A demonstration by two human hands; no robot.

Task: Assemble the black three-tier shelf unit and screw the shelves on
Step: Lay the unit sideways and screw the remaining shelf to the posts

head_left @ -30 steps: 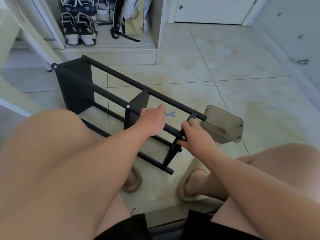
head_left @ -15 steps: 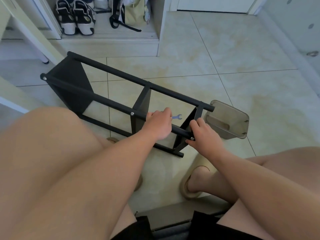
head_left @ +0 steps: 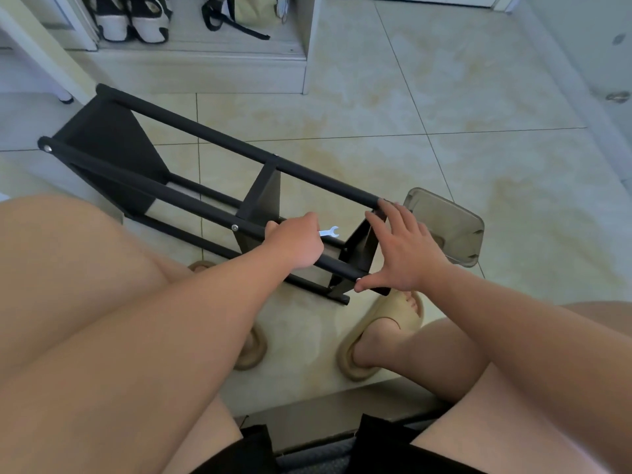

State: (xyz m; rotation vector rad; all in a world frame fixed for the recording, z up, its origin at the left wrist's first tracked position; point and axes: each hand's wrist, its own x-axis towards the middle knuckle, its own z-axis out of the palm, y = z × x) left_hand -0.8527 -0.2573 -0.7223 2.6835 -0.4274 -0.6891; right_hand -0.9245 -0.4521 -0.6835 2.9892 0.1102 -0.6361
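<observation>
Head view, left hand gripping near rail of shelf unit, right hand spread against its end.

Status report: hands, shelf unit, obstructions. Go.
Left hand gripping near pole. Right hand open, spread on end shelf. Shelf unit on its side. Wrench on floor inside frame.

- The right hand has let go of the end shelf. It was curled round the corner; now its fingers are spread flat over the shelf's edge, with the thumb tip at the near pole's end.
- The shelf unit has rolled, so its two upper poles show further apart.
</observation>
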